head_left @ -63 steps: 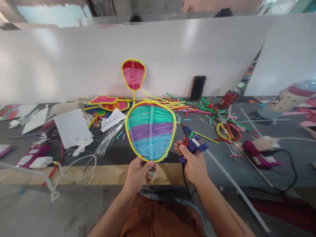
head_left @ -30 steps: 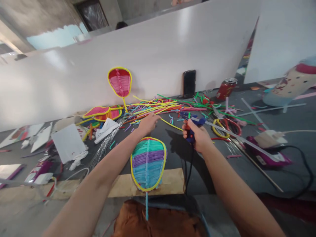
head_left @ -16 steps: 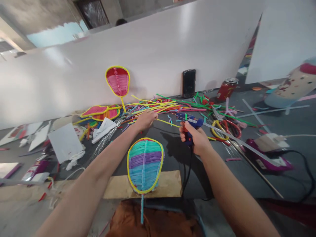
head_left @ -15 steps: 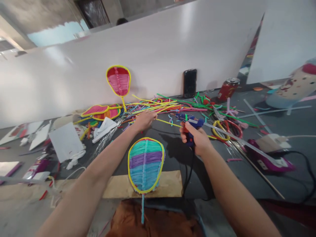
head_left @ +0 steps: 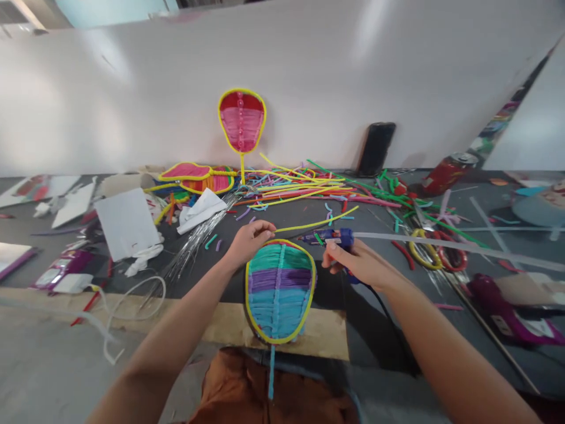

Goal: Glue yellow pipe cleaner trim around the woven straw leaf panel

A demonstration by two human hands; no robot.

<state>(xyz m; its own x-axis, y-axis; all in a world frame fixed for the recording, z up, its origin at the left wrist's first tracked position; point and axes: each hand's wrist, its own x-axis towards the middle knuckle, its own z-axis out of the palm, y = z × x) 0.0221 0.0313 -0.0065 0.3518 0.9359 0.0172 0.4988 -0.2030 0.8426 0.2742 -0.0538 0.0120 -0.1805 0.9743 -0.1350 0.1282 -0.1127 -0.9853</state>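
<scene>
Pinched in my left hand is one end of a yellow pipe cleaner, whose free end reaches to the right. My right hand is closed around a blue glue gun, its nozzle pointing left. A long clear glue stick runs out of the gun's back end. Just below both hands lies a fan-shaped piece with teal, purple and blue bands, a yellow rim and a light blue handle. Its top edge is close to my left fingertips; whether they touch cannot be told.
A pink fan with a yellow rim stands against the white board. Loose pipe cleaners are heaped behind my hands. Scissors, a red can and a phone are at the right, folded white paper at the left.
My left hand has come down toward the fan-shaped piece's top edge, bringing the yellow pipe cleaner. The glue gun has moved closer to that edge. The camera view has shifted and levelled.
</scene>
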